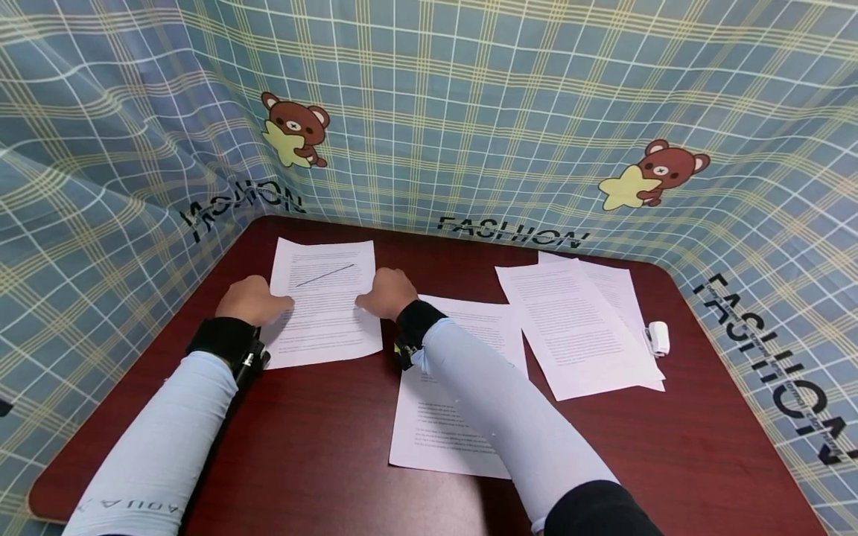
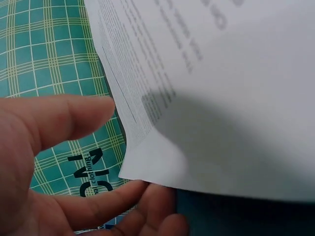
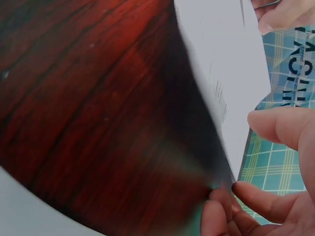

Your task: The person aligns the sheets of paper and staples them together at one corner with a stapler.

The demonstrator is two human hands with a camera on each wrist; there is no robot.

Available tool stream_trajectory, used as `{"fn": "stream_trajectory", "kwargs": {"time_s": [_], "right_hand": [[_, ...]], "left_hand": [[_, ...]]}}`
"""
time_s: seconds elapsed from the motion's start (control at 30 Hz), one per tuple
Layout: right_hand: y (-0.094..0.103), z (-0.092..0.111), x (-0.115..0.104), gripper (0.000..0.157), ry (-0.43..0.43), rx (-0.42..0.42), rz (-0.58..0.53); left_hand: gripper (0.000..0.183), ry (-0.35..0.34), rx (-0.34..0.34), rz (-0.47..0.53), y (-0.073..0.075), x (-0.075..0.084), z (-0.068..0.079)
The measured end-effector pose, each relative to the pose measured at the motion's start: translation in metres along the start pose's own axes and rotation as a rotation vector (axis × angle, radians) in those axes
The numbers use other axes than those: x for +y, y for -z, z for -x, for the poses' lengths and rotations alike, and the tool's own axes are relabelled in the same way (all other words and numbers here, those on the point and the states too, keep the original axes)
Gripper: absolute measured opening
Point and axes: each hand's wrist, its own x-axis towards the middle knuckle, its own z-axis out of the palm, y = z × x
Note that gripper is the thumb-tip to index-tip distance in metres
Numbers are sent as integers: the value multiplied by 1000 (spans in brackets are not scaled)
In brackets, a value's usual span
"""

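A printed sheet of paper (image 1: 325, 316) with a slanted blue pen line across its upper text is at the left of the table. My left hand (image 1: 251, 299) holds its left edge, the thumb over the page. Opposite, my right hand (image 1: 389, 292) grips the right edge. In the left wrist view, the sheet (image 2: 236, 137) bends near its corner, where fingertips (image 2: 135, 191) sit right at the edge. The right wrist view has the sheet (image 3: 224, 73) tilted above the tabletop, with fingers (image 3: 261, 199) curled at its lower corner and the thumb close to its face.
A second printed sheet (image 1: 449, 439) lies in the middle of the dark red table (image 1: 322, 447), partly under my right forearm. To the right, two overlapping sheets (image 1: 570, 327) lie beside a small white object (image 1: 659, 339). A plaid curtain (image 1: 429, 134) surrounds the table's back and sides.
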Motion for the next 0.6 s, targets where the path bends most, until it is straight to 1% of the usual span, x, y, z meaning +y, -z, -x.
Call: {"fn": "stream_trajectory", "kwargs": {"time_s": [0.1,0.17,0.27,0.37,0.43,0.53,0.6], "right_hand": [[-2,-2,1,28,-8,24,-36],[-3,-4,3,32,-9,40,-49],[-4,-5,5,41,4,71,-81],[-4,-5,7,43,23,110,-105],[-4,-6,8,37,34,138,-114],[-5,-7,10,22,35,173,-130],[-6,-7,11,16,31,190,-138]], "left_hand": [[42,1,52,19,-1,-1,1],[35,-10,105,33,-3,-1,0],[32,-28,178,50,-4,-1,1],[34,-46,224,52,-5,0,2],[35,-43,225,54,-5,0,2],[34,-31,226,62,-5,1,2],[33,-24,230,69,-5,2,2]]}}
